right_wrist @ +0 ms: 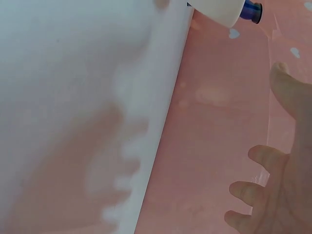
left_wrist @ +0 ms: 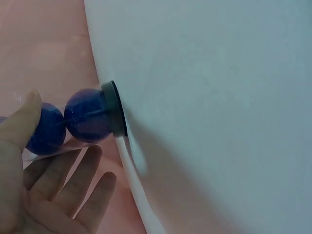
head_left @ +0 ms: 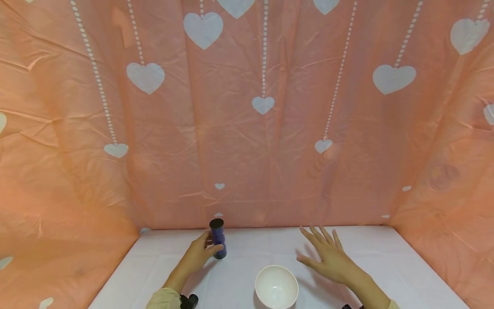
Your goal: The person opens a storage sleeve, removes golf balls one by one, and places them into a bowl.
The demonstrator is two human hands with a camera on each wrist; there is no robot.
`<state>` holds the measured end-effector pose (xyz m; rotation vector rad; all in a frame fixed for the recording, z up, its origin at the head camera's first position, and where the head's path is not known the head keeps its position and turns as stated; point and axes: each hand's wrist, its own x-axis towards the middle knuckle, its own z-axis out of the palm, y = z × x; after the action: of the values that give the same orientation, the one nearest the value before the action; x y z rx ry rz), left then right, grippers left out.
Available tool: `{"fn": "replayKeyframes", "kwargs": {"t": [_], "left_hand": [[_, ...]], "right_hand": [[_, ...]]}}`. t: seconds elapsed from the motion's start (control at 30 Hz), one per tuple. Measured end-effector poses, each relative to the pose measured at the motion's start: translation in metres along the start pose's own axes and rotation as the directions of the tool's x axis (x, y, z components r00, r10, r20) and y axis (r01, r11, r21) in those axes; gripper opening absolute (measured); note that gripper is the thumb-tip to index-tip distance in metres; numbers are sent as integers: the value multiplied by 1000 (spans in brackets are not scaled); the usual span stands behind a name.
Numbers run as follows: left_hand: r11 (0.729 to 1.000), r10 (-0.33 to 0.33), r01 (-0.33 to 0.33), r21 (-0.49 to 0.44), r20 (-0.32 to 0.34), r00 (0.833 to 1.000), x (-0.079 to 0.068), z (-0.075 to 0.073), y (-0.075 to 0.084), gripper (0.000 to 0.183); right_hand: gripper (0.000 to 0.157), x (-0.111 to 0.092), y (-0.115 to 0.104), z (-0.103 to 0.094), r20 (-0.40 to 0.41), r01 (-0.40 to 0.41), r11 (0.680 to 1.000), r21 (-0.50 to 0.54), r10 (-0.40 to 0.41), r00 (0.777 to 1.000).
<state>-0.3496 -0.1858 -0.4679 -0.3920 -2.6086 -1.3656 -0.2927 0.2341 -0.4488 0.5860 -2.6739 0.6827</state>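
A clear tube of dark blue balls (head_left: pixel 218 238) with black ends stands upright near the back of the white table, left of centre. My left hand (head_left: pixel 198 254) holds it from the left, thumb in front and fingers behind. In the left wrist view, the tube (left_wrist: pixel 87 117) has its black end right at the white cloth, and the thumb (left_wrist: pixel 24 119) lies across a ball. A white bowl (head_left: pixel 276 286) sits to the right and nearer. Beyond its right side, my right hand (head_left: pixel 328 257) hovers over the table with fingers spread, holding nothing.
White cloth covers the table (head_left: pixel 247 253). Orange sheeting with white hearts (head_left: pixel 239 163) hangs behind it and along both sides. In the right wrist view, the bowl (right_wrist: pixel 219 9) and the tube (right_wrist: pixel 251 11) show at the top edge.
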Motion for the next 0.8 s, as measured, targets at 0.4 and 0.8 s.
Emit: {"fn": "replayKeyframes", "kwargs": {"t": [0.4, 0.8], "left_hand": [[993, 115, -115, 6, -62, 991, -3, 7, 5, 42], [978, 205, -203, 47, -48, 978, -7, 15, 13, 44]], "right_hand": [[83, 4, -10, 8, 30, 20, 1000, 15, -20, 999], [85, 14, -20, 14, 54, 45, 999, 24, -47, 997]]}}
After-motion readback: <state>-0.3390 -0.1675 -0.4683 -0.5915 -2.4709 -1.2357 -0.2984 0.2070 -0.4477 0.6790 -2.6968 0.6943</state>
